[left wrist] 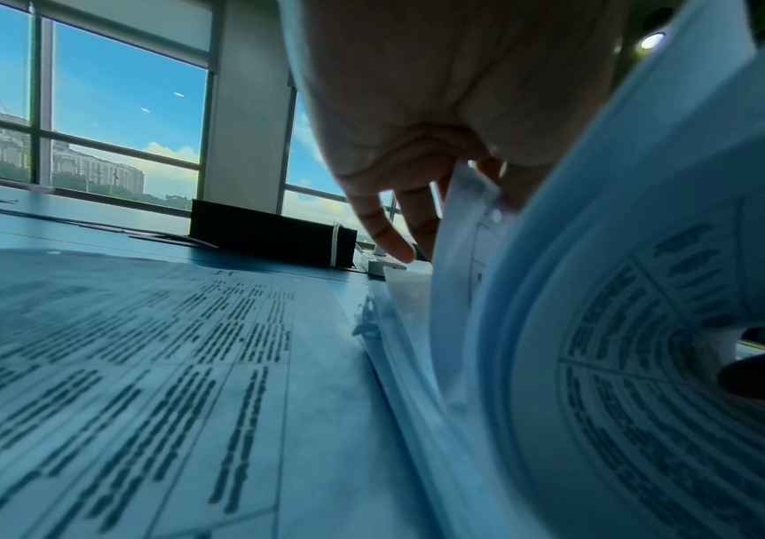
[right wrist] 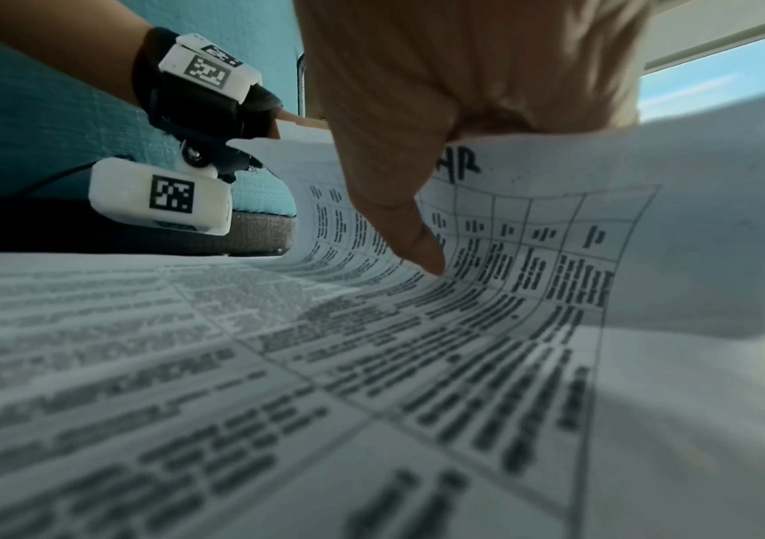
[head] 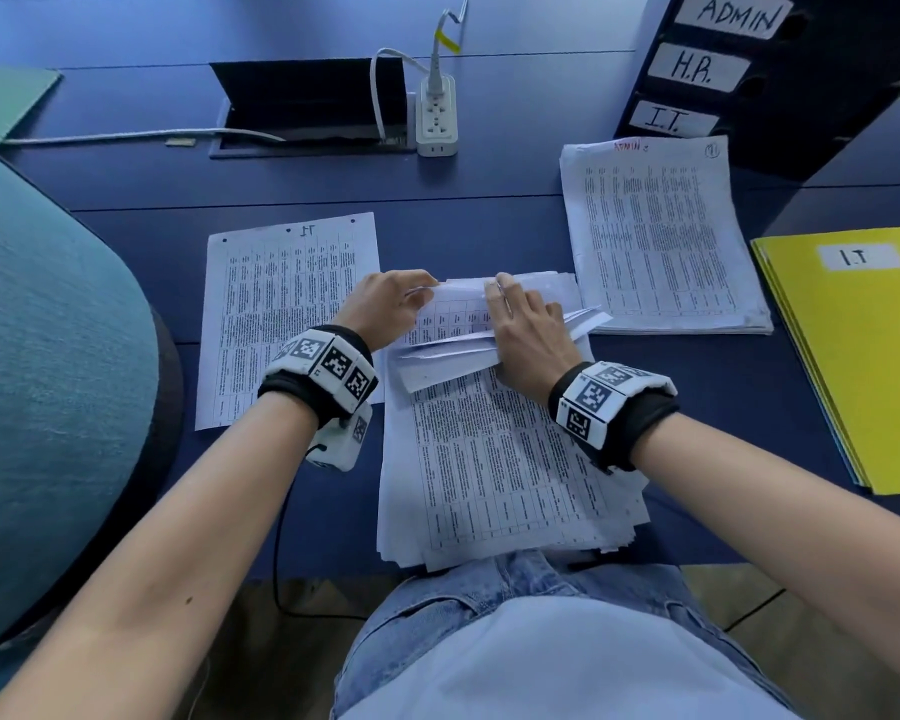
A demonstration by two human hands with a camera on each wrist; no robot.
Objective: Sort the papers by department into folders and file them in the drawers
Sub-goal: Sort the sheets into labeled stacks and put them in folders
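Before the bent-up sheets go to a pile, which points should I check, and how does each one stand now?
1. Label on the curled sheet readable: ok, "HR".
2. Left hand holds the sheet edges: ok.
3. Right hand holds the bent-up sheets: ok.
4. HR pile on the desk: not ok, only the IT sheet and ADMIN pile show.
5. HR folder: cannot tell, only the IT folder shows a label.
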